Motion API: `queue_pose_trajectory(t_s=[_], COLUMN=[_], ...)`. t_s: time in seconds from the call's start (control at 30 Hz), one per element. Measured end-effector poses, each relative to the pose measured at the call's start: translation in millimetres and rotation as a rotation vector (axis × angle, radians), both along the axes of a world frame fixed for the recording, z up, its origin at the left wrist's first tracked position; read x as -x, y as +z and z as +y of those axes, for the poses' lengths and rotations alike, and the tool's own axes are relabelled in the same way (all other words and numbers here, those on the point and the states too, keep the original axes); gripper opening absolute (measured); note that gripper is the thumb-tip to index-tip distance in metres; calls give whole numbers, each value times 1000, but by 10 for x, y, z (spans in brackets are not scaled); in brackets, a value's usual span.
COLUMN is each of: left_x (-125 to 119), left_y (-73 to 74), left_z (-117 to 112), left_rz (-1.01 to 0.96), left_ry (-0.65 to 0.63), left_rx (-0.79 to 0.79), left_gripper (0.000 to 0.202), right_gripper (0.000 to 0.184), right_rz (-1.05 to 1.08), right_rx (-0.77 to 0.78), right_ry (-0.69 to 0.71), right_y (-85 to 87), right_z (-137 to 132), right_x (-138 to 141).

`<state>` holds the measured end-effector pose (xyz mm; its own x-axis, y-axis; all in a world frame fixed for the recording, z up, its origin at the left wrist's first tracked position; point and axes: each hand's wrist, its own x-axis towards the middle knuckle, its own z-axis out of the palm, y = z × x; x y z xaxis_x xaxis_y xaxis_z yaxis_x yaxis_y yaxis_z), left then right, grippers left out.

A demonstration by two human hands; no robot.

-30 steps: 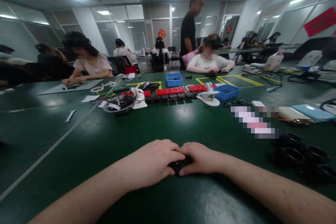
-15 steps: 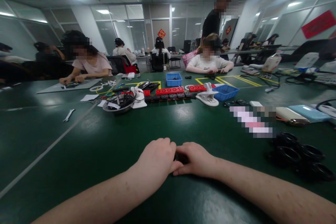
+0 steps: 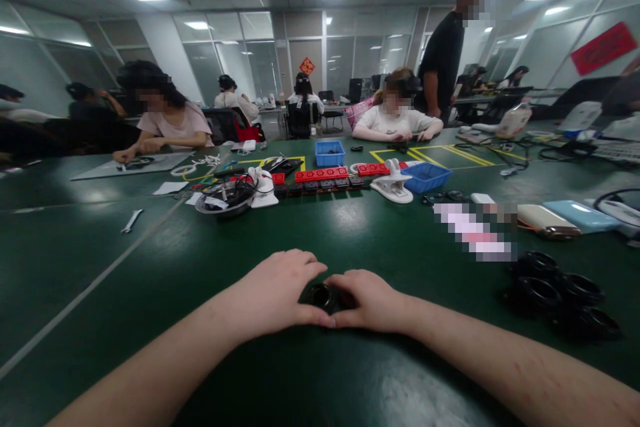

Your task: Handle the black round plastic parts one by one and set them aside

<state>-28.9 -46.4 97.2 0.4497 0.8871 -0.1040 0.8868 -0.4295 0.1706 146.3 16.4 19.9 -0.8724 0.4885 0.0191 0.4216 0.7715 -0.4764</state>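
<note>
A small black round part with an open, ring-like top (image 3: 320, 295) is between my two hands, low in the middle of the view. My left hand (image 3: 280, 290) is on its left side, with fingers and thumb spread apart around it. The left thumb lies close along the near edge. My right hand (image 3: 370, 300) curls round the right side, its fingers behind and its thumb in front. The two thumb tips meet near the front of the part. Its right portion is in shadow and partly hidden by the right fingers.
Several similar black ring-shaped parts (image 3: 555, 293) lie at the right. Across the green table (image 3: 225, 240) are red and black socket strips (image 3: 320, 177), a white clamp (image 3: 393, 183), blue bins (image 3: 427, 177), a metal bowl of cables (image 3: 225, 200) and a wrench (image 3: 132, 221). Co-workers sit opposite.
My left hand has opened and shifted left, so the part's round opening now shows. The right hand stays almost in place. A standing person in the background has moved right.
</note>
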Motion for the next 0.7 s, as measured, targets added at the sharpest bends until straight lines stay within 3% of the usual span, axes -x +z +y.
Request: queue_pose_trajectory(t_s=[0.1, 0.2, 0.47, 0.6, 0.7], left_x=[57, 16, -151, -165, -181], left_y=[16, -18, -47, -53, -67], left_z=[23, 53, 22, -18, -22], left_rz=[-112, -138, 105, 48, 39], left_ry=[-129, -124, 136, 24, -25], left_rx=[155, 184, 101, 7, 34], left_gripper=[49, 38, 35, 47, 44], right_gripper=[42, 33, 45, 57, 50], right_rz=[17, 19, 19, 62, 63], right_rx=[31, 24, -23, -58, -92], right_ry=[34, 58, -55, -43, -2], right_y=[2, -5, -58, -97, -102], right_z=[32, 41, -14, -22, -14], right_x=[-8, -3, 35, 38, 29])
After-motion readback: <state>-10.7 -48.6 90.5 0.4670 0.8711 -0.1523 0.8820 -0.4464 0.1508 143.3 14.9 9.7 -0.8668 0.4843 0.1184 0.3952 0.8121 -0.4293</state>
